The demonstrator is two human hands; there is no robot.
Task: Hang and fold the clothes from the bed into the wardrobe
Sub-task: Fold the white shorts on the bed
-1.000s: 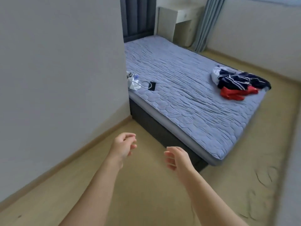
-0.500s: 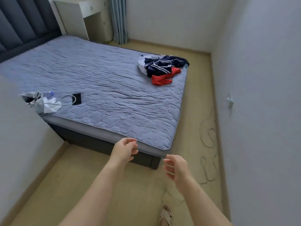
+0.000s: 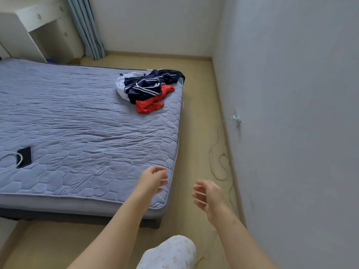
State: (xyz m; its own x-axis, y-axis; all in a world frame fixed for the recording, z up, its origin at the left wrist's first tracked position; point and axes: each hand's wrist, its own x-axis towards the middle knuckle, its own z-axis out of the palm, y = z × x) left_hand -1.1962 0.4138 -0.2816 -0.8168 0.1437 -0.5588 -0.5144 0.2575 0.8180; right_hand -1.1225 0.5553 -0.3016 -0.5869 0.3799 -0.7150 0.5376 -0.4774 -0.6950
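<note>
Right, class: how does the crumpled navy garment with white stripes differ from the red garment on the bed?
The navy garment with white stripes is larger and striped; the red garment is smaller and unstriped. The navy one partly overlies the red one. Both lie crumpled on the blue quilted bed.

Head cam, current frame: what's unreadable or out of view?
Wardrobe: nowhere in the head view.
Clothes pile: navy, white and red pieces overlap, so count and types unclear.
White cable by the phone: runs off the left edge.
Wall fitting: too small to identify.
</note>
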